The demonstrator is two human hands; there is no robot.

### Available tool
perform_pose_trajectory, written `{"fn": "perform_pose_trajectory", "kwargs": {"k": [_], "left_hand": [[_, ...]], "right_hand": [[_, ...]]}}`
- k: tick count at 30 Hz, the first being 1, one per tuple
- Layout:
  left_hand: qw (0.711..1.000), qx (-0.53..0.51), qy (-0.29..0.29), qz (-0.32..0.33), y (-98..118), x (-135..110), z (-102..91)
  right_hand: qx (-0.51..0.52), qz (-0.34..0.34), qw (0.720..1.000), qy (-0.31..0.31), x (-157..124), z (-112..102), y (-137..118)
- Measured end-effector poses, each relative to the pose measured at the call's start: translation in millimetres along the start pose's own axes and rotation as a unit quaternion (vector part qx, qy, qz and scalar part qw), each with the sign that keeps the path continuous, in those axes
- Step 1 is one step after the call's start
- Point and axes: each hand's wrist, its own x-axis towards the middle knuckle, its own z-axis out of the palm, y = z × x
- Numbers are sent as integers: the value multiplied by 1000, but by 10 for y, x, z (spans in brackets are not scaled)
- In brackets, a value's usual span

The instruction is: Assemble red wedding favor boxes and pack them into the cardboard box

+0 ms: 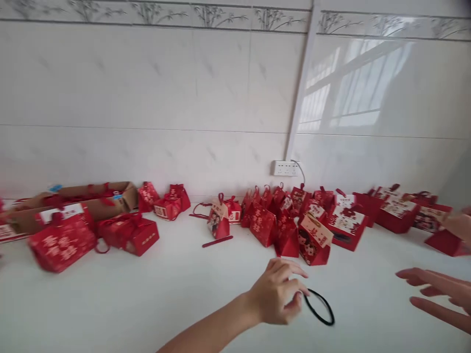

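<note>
Our left hand [279,294], its forearm rising from the bottom edge, pinches one end of a black loop [330,322] between thumb and fingertips, the fingers curled and nearly closed on it. We let the rest of the loop hang out to the right, in front of the red boxes and apart from them; whether its lower edge touches the white table [110,304], we cannot tell. Our right hand [456,294] comes in from the right edge, fingers stretched toward the loop and parted, with nothing to be seen between them, though the palm is cut off from our view. Just beyond the left hand we see a red box with a beige tag [315,250], at the front of a tight cluster of red boxes with looped handles. Left of these, a dark red strip [218,241] lies flat before a smaller box [218,223]. Farther left, we have a red bag-shaped box [64,247], blurred, in front of an open cardboard carton [130,198], and, against the tiled wall [147,83], a white power strip [286,168]
</note>
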Motion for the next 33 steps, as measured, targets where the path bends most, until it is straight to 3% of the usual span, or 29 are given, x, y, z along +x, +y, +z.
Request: {"fn": "perform_pose_trajectory", "kwargs": {"k": [2,4,7,11,14,18,22,25,29,33], "left_hand": [[993,85,-30,-71,-244,-233,-409],[967,181,-54,-171,-464,-504,-854],[916,282,-16,-286,-703,-904,-1575],[810,394,92,-425,-846,-1352,-2461],[740,433,142,-494,-898,-1645,-2872],[697,431,148,-553,-1008,-1932,-2979],[670,426,165,-584,-1143,-2009,-2821],[654,436,177,-593,-1228,-1983,-2731],[665,456,153,-571,-1280,-1987,-2703],[712,447,122,-528,-1180,-1962,-2548]], "right_hand": [[39,-32,996,-69,391,285,-336],[49,-70,982,-168,633,574,-785],[37,-124,950,-283,775,972,-1487],[64,-178,933,-307,792,1398,-2225],[55,-224,924,-305,784,1602,-2623],[18,-268,918,-291,837,1690,-3074],[99,-278,916,-272,953,1734,-3412],[178,-273,918,-225,1013,1874,-3475],[270,-217,922,-174,1073,2176,-3376],[367,-157,908,-126,1061,2298,-3339]]}}
